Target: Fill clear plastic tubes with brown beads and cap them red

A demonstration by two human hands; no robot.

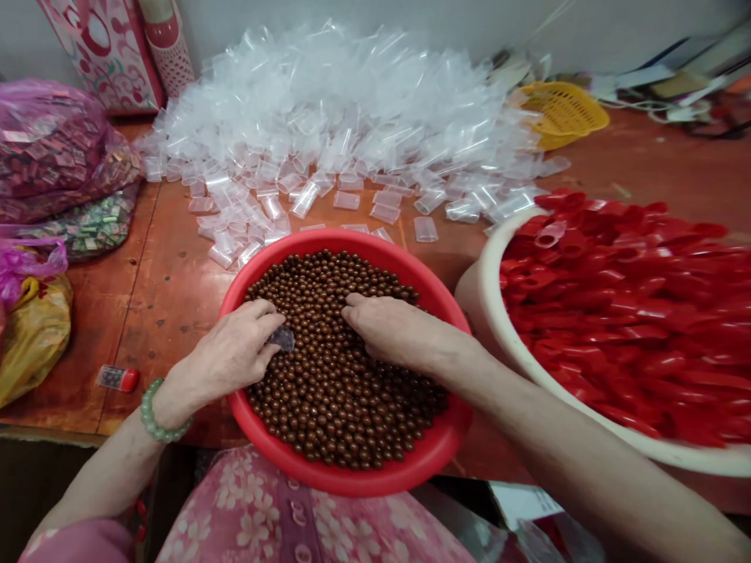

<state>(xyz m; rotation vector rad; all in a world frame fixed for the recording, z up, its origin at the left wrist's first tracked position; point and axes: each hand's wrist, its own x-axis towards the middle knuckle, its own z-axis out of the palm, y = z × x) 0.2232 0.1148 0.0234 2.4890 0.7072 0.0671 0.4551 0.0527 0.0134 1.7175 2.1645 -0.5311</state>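
A red basin (454,446) full of shiny small brown balls (337,414) stands at the table's front edge. At the basin's left side my left hand (238,344) is closed around a small clear plastic sleeve (282,338), its open end turned toward the balls. My right hand (387,324) reaches in from the right, low over the balls, with its fingers curled together. Part of those fingers is hidden, so whatever they hold cannot be made out. Left of the basin lies a small clear tube with a red cap (120,378), dark inside.
A large heap of clear plastic sleeves (352,102) covers the back. On the right stands a white tub (490,289) of red plastic pieces (622,328). Filled plastic bags (50,148) line the left side. A yellow basket (566,113) lies behind.
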